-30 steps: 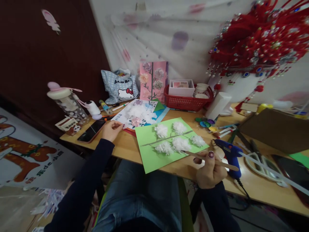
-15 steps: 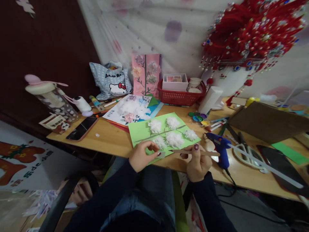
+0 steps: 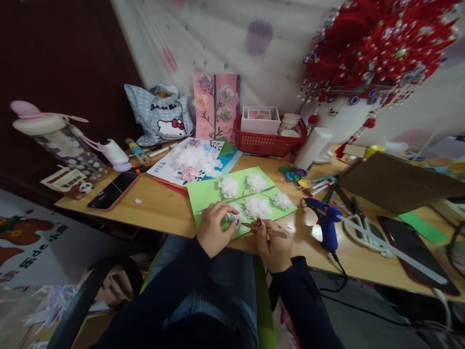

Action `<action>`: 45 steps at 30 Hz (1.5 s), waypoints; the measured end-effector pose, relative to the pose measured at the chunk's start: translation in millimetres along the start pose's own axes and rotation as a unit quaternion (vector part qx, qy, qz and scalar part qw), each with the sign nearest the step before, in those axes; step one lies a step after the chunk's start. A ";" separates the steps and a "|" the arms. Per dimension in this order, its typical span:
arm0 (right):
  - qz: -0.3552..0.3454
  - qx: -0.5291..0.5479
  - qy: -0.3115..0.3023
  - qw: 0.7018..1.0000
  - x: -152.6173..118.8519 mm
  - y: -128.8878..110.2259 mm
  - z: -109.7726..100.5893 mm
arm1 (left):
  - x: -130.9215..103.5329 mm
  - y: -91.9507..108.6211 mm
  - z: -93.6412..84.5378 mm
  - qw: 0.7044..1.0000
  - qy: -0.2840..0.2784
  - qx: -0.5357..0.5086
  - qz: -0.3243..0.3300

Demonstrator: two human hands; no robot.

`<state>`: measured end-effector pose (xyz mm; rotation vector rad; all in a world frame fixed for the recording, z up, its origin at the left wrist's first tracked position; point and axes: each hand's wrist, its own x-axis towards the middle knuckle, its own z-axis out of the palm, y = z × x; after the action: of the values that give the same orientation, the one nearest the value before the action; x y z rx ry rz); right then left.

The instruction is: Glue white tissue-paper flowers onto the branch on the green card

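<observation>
My left hand (image 3: 216, 227) curls over the near edge of a green paper sheet (image 3: 199, 189), its thumb and fingertips drawn together around a small bit of white paper that is mostly hidden. Beneath those fingers sits a fluffy white paper flower (image 3: 235, 211), partly covered. A slim brownish pair of tweezers (image 3: 276, 233) is held in my right hand (image 3: 274, 245), its dark point turned left, close to the left thumb. More white paper flowers (image 3: 258, 207) stand along a grey painted stem on the sheet.
Right of the sheet, a blue glue gun (image 3: 327, 218) rests with its cord over the table edge, beside scissors (image 3: 366, 232). Behind are a red basket (image 3: 267, 143) and a pink flower picture (image 3: 217, 106). A phone (image 3: 114, 190) and bottle (image 3: 65, 143) are left.
My right hand has moved left with the tweezers, bringing the point up to my left fingers. The left hand stays over the near part of the sheet. The view has shifted slightly.
</observation>
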<state>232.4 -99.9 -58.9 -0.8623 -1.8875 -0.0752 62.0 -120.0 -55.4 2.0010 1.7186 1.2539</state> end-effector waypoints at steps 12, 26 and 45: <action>-0.026 -0.006 -0.034 0.999 -5.8 3.3 4.2 | -11.5 -30.8 -14.3 0.971 -0.067 0.222 -0.053; 0.003 0.027 -0.056 0.998 -3.3 2.5 10.0 | -11.3 -28.5 -12.7 0.967 -0.086 0.232 -0.056; 0.105 0.053 0.003 0.993 -11.0 1.7 0.2 | -5.2 -35.7 -24.4 0.984 -0.053 0.158 -0.063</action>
<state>235.8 -104.4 -68.6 -0.9803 -1.7685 0.1496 19.9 -122.7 -66.0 2.0386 2.0599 0.8617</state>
